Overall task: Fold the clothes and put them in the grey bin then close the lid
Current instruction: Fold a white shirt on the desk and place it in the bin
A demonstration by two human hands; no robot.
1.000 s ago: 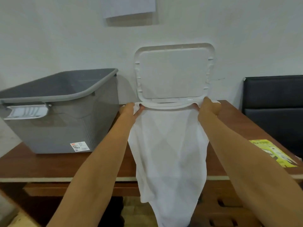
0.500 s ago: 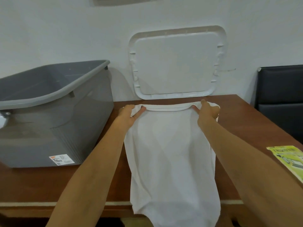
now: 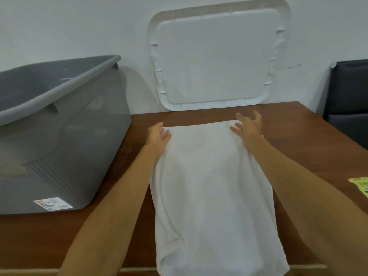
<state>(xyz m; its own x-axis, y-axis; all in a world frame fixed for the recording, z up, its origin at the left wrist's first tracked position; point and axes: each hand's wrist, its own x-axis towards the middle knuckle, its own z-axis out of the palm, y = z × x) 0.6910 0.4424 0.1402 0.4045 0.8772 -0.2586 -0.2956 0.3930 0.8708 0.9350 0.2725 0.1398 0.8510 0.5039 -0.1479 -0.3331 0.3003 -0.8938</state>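
Observation:
A white garment (image 3: 211, 188) lies flat on the brown table (image 3: 294, 140), its near end hanging over the front edge. My left hand (image 3: 158, 135) rests open on the cloth's far left corner. My right hand (image 3: 249, 126) hovers or rests at the far right corner with its fingers spread. The grey bin (image 3: 59, 136) stands open at the left of the table. Its white lid (image 3: 217, 56) leans upright against the wall behind the garment.
A dark padded seat (image 3: 350, 100) stands past the table's right end. A yellow printed leaflet (image 3: 361, 186) lies at the right edge of the table. Bare wood shows between the garment and the lid.
Both hands lowered the garment's top edge onto the table and let go of it; their fingers went from pinching the corners to spread open. The view moved closer.

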